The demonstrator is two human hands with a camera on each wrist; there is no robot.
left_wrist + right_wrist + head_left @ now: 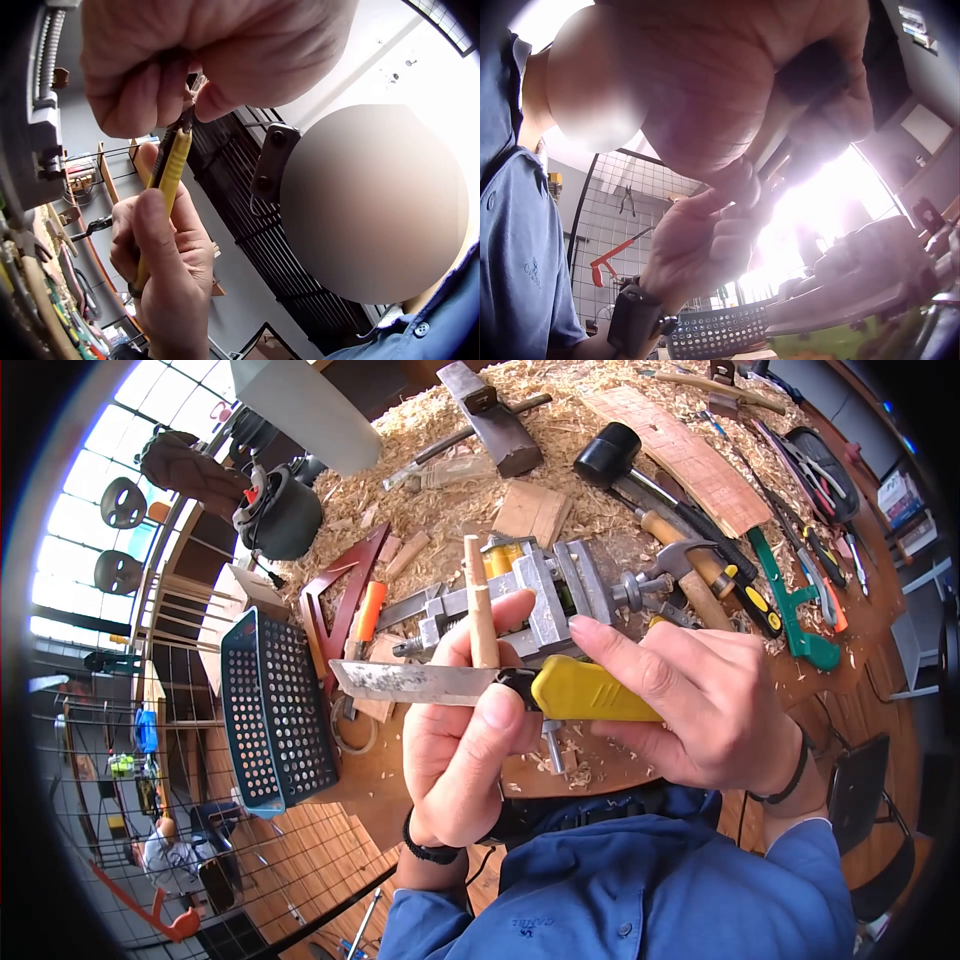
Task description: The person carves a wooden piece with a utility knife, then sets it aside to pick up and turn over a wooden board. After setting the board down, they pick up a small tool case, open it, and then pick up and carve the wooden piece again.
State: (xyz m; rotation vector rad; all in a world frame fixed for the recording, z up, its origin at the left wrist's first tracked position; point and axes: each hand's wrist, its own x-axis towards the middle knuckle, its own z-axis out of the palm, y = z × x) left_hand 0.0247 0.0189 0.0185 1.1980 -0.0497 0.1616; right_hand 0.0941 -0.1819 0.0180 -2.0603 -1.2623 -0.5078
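Note:
My left hand (462, 755) pinches a slim, whittled wooden stick (478, 605) that points up and away from me. Across the stick's lower end lies the broad metal blade of a yellow-handled knife (600, 690); the left thumb is at the base of the blade. My right hand (715, 705) grips the yellow handle from the right. In the left wrist view, the right hand (169, 255) wraps the knife handle (174, 165) below the left hand (217, 60). Bright glare hides the stick and blade in the right wrist view, where the left hand (705, 240) shows beneath the right.
A metal vise (540, 600) stands on the shaving-covered bench just beyond my hands. A perforated basket (275, 710) and a red try square (340, 595) are at left. A claw hammer (690, 565), a black mallet (610, 455) and a green tool (790, 605) lie at right.

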